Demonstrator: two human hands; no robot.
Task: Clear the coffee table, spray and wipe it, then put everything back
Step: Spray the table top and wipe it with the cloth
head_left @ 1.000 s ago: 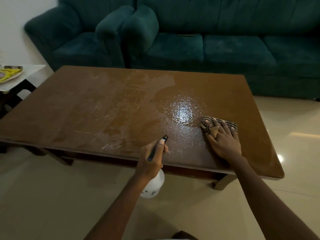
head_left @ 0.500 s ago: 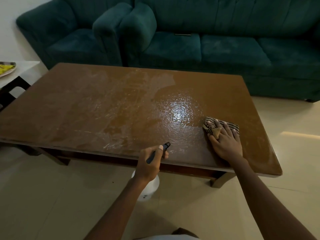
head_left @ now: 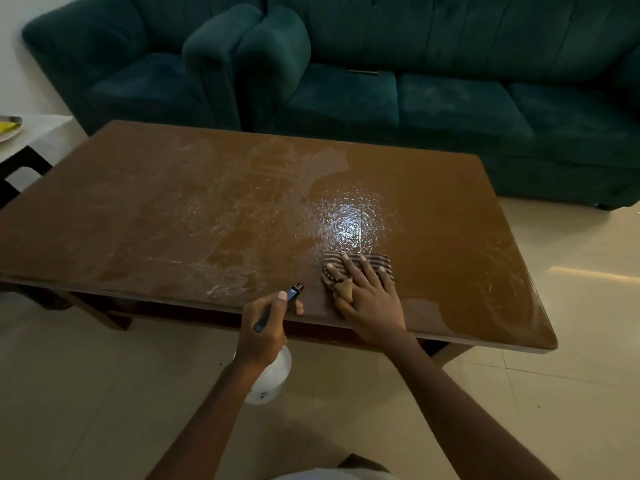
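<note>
Bare forearms [head_left: 450,393], perhaps a pale shirt [head_left: 329,475]

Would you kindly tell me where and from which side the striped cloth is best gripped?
Pinch the striped cloth at its bunched near-left fold, coming from above. The rest lies flat on the coffee table under the right hand, so that raised fold is probably the only easy purchase.

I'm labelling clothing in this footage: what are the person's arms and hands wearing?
Nothing: the left hand and right hand are ungloved, both forearms bare to the frame's edge, with no watch, bracelet or sleeve showing. A pale garment peeks in at the bottom.
</note>
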